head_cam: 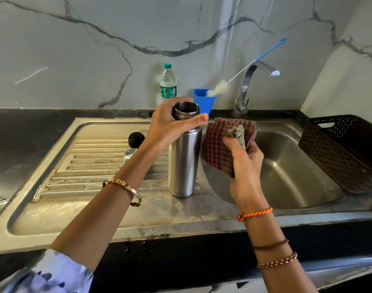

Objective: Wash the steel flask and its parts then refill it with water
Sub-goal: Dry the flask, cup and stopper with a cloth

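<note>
The steel flask [184,161] stands upright and uncapped on the wet drainboard [92,166], at the edge of the sink basin. My left hand [170,125] grips its neck just below the open mouth. My right hand [244,159] holds a folded red checked cloth [221,144] right beside the flask's upper body. Behind my left forearm lie the flask's parts on the drainboard: a black cap [136,138] and a steel piece [129,155], partly hidden.
The sink basin [290,172] lies to the right under a steel tap [250,87]. A blue cup [204,102] with a bottle brush [240,75] and a plastic water bottle [168,83] stand at the back wall. A dark basket [345,149] sits at the far right.
</note>
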